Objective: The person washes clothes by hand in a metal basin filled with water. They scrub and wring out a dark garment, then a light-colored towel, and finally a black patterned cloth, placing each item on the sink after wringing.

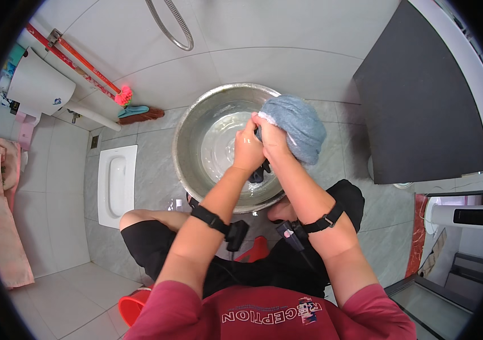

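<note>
Both my hands are together over the right half of a large round metal basin point(180, 170) that holds clear water. A wet blue-grey cloth point(294, 127), bunched up, hangs over the basin's right rim, and my right hand point(272, 134) is closed on its whitish edge. My left hand point(248, 146) presses against the right one, its fingers closed on a dark part of fabric, mostly hidden between the hands. Below them a dark piece of cloth point(259, 174) dangles towards the water. Whether the dark and blue-grey pieces are one garment, I cannot tell.
A white squat toilet point(117, 187) is set in the tiled floor at left. A broom point(143, 115) and a pink-headed brush point(123, 96) lean by the wall. A dark cabinet panel point(420, 93) stands right. A red bucket point(133, 305) is at lower left; a shower hose point(173, 32) hangs above.
</note>
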Demonstrator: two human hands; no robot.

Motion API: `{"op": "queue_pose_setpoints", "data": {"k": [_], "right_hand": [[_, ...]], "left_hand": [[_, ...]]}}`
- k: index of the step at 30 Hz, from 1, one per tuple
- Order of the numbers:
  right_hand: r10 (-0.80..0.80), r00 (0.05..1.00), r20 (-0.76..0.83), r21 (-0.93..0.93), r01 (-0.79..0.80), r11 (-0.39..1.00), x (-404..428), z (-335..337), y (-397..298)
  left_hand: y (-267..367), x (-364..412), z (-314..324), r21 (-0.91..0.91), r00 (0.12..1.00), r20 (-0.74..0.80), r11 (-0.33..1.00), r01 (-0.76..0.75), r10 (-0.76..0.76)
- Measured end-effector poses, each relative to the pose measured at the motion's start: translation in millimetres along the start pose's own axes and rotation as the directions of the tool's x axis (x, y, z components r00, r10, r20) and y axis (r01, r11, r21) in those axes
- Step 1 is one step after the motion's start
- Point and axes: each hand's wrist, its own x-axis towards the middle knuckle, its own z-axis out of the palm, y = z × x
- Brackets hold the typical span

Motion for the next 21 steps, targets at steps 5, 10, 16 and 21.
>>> {"op": "queue_pose_setpoints", "data": {"k": [5, 10, 16, 21], "right_hand": [[0.071, 0.984, 0.165, 0.103, -0.089, 0.991, -11, -7, -26], [-0.018, 0.952, 0.305, 0.009, 0.016, 1.000, -35, -5, -57], [-0.258, 0.860, 0.441, -0.034, 0.303, 0.952, -27, -11, -60], [-0.448, 0.784, 0.430, -0.107, 0.536, 0.837, -12, -13, -35]], "left_hand": [[11, -1, -59, -0.188, 0.905, 0.407, 0.981, -0.055, 0.128], [-13, 22, -81, -0.312, 0.610, 0.790, 0.897, 0.314, 0.062], [-4, 15, -59, 0.084, 0.727, 0.685, 0.996, -0.013, -0.048], [-30, -6, -5, 0.110, 0.976, 0.134, 0.981, 0.157, -0.172]]}}
